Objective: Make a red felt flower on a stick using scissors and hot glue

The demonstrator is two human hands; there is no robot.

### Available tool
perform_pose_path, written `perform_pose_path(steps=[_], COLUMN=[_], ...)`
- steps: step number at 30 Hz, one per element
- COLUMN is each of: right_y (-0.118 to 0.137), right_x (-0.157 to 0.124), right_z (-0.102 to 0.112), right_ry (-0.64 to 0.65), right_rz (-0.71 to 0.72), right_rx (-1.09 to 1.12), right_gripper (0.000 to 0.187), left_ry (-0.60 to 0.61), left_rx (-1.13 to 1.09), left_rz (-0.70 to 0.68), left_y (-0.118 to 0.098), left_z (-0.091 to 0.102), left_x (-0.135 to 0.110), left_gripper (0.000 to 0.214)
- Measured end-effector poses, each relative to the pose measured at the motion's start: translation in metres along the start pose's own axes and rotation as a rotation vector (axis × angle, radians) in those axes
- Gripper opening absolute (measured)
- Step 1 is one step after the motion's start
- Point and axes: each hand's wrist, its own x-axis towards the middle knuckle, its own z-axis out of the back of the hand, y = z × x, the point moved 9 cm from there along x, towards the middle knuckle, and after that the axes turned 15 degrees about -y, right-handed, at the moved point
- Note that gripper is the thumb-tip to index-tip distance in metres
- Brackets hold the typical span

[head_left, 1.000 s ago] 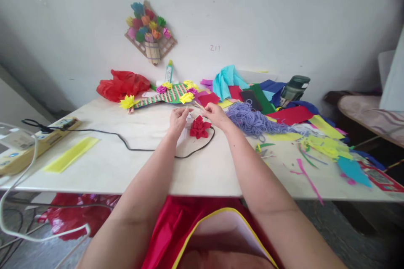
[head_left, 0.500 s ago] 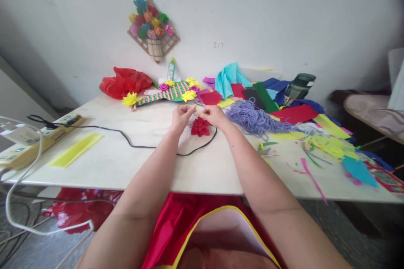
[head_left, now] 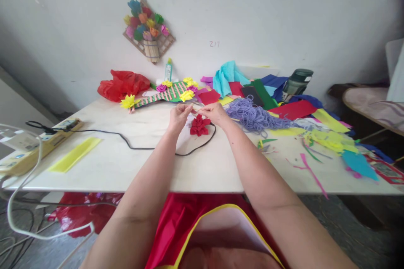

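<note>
My left hand (head_left: 179,116) and my right hand (head_left: 214,113) meet over the middle of the white table (head_left: 202,168), fingers pinched on a thin pale stick (head_left: 196,110) held between them. A red folded paper flower (head_left: 199,125) lies on the table just below the hands, inside a loop of black cable (head_left: 135,146). A heap of purple yarn (head_left: 252,116) lies right of my right hand.
Coloured paper sheets and scraps (head_left: 315,134) cover the right side. A green-and-pink woven piece with paper flowers (head_left: 170,91), a glue bottle (head_left: 168,70) and a red plastic bag (head_left: 124,84) stand at the back. A yellow strip (head_left: 74,154) and power strip (head_left: 38,143) lie left.
Both hands have lifted slightly off the table and closed together on the stick above the red flower. The view has shifted a little.
</note>
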Motion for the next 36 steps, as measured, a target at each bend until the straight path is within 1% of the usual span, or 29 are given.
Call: perform_pose_path(steps=[4,9,14,19,23,26,28,32,34,36], right_y=[0.004,0.015,0.021,0.021,0.025,0.031,0.037,0.050,0.053,0.054], right_x=[-0.001,-0.003,-0.004,-0.004,-0.005,-0.008,-0.010,-0.017,-0.020,-0.020], right_z=[0.001,0.004,0.004,0.002,0.001,0.000,0.000,-0.003,-0.004,-0.004], right_ry=[0.007,0.017,0.006,0.010,0.021,0.037,0.045,0.069,0.071,0.047], right_rz=[-0.002,0.013,0.023,0.024,0.055,0.097,0.143,0.238,0.257,0.261], right_rx=[-0.002,-0.008,-0.016,-0.028,-0.038,-0.166,-0.316,-0.617,-0.691,-0.735], right_gripper=[0.020,0.023,0.019,0.022,0.024,0.028,0.028,0.030,0.032,0.033], left_ry=[-0.001,0.014,0.008,-0.004,-0.001,-0.009,-0.042,-0.119,-0.135,-0.148], left_rx=[-0.030,-0.041,-0.047,-0.066,-0.085,-0.103,-0.099,-0.021,-0.007,-0.018], left_rz=[0.056,0.107,0.095,0.086,0.087,0.099,0.123,0.202,0.227,0.243], left_y=[0.000,0.003,0.002,0.003,0.002,0.004,0.008,0.018,0.020,0.018], left_z=[0.001,0.000,0.000,0.000,0.000,0.000,0.001,0.004,0.004,0.004], left_x=[-0.001,-0.003,-0.002,-0.001,-0.001,-0.001,0.000,0.000,0.000,-0.001], left_gripper=[0.037,0.035,0.039,0.040,0.040,0.040,0.040,0.040,0.040,0.041])
